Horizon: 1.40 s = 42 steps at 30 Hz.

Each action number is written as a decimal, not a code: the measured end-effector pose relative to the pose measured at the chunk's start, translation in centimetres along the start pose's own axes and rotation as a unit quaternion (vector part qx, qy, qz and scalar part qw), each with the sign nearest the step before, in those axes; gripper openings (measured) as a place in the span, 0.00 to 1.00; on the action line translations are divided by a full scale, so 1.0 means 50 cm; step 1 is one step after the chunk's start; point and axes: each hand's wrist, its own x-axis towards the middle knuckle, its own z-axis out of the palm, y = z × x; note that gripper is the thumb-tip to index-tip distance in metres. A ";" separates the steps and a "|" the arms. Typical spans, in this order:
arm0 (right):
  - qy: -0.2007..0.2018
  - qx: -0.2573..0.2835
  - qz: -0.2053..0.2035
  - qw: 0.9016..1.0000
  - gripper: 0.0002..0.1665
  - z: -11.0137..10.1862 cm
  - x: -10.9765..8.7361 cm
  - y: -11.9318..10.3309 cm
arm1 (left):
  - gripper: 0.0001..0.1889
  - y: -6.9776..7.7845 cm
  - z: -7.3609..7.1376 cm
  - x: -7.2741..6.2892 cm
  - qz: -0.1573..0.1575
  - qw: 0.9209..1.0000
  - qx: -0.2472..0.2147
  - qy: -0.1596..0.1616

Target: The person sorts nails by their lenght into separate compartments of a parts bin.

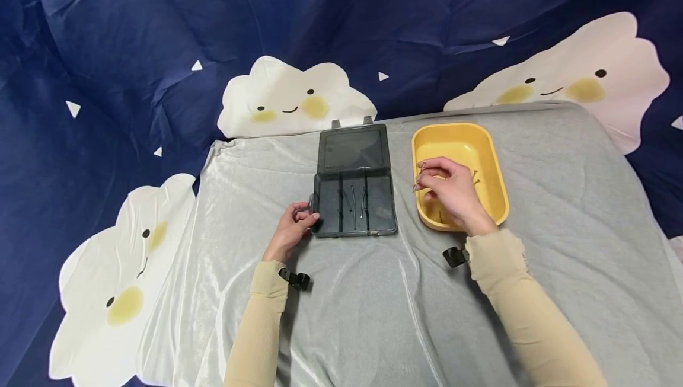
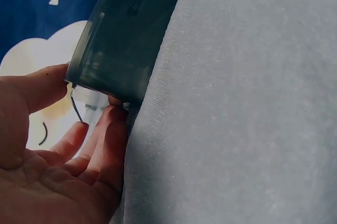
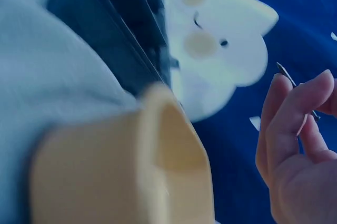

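An open dark, see-through compartment case lies on the cloth with its lid tipped back. Several long thin nails lie inside, mostly in the middle compartment. My left hand grips the case's left edge; in the left wrist view the thumb is on the corner and the fingers are curled by the side latch. Over the yellow bin, my right hand pinches a pointed metal nail between thumb and fingers. More small nails lie in the bin, partly hidden by that hand.
Grey velvety cloth covers the table, with folds near the front. A navy curtain with cloud faces hangs behind and to the left. The bin stands to the right of the case, a narrow strip of cloth between them.
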 end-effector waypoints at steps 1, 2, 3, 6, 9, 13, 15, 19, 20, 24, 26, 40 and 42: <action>-0.003 -0.006 0.003 1.000 0.12 0.011 0.001 0.008 | 0.27 0.000 0.000 0.000 -0.001 1.000 0.000 0.001; -0.006 -0.011 0.005 1.000 0.12 0.021 0.003 0.017 | 0.27 0.000 0.000 0.000 0.000 1.000 0.000 0.001; -0.009 -0.015 0.009 1.000 0.12 0.033 0.004 0.025 | 0.27 0.000 -0.001 0.000 0.001 1.000 0.000 0.001; -0.023 -0.030 0.024 0.999 0.14 0.064 0.006 0.047 | 0.26 -0.001 0.001 0.001 0.002 1.000 0.001 0.004; -0.035 -0.037 0.037 0.998 0.15 0.094 0.005 0.065 | 0.26 -0.001 0.000 0.002 -0.001 1.000 0.003 0.005; -0.047 -0.046 0.040 0.997 0.17 0.130 0.001 0.087 | 0.25 -0.001 0.000 0.001 -0.007 1.000 0.004 0.007; -0.050 -0.053 0.040 0.997 0.17 0.145 0.000 0.096 | 0.26 0.000 0.000 0.001 -0.005 1.000 0.005 0.006; -0.057 -0.074 0.043 0.995 0.17 0.167 -0.001 0.112 | 0.26 0.000 0.000 0.002 -0.003 1.000 0.001 0.007; -0.059 -0.081 0.045 0.994 0.17 0.171 -0.001 0.115 | 0.26 0.000 0.000 0.001 -0.002 1.000 -0.001 0.007; -0.063 -0.101 0.045 0.992 0.15 0.185 -0.003 0.127 | 0.26 0.000 0.002 0.001 0.000 1.000 -0.005 0.008; -0.063 -0.112 0.042 0.991 0.14 0.190 -0.005 0.130 | 0.25 -0.001 0.003 0.000 0.002 1.000 -0.005 0.008; -0.092 -0.186 0.031 0.978 0.20 0.187 -0.005 0.131 | 0.25 -0.003 0.003 0.000 0.006 1.000 0.006 0.012; -0.081 -0.183 0.019 0.980 0.18 0.180 -0.003 0.127 | 0.25 -0.004 0.003 0.001 0.006 1.000 0.006 0.012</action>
